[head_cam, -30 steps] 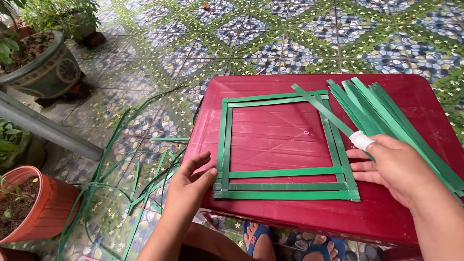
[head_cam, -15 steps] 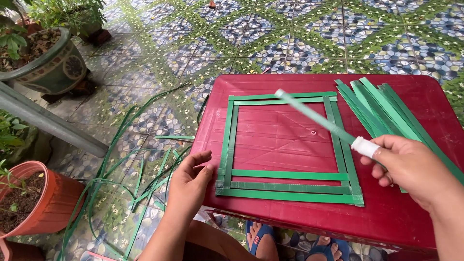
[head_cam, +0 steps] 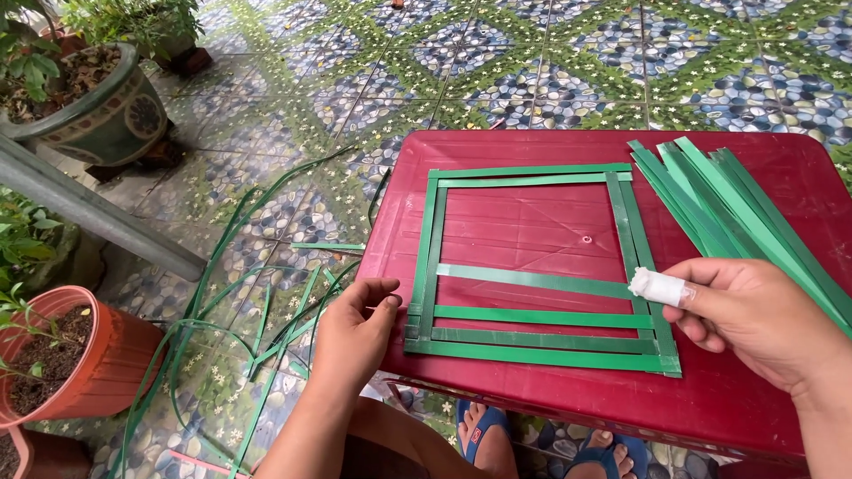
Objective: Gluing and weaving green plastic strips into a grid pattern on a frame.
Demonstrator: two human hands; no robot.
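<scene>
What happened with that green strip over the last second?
The right hand lifted one strip off the pile, swung it over and laid it flat across the square frame; this new strip now lies there. The left hand stayed at the frame's left edge.

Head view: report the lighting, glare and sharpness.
Head view: soft, even daylight with faint shadows; mild sheen on the red table and green strips; left hand and right hand sharp, no motion blur visible.

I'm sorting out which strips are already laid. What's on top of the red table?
On the red table lies a square frame of green strips, with a loose bundle of strips at its right. The right hand covers the bundle's near ends.
</scene>
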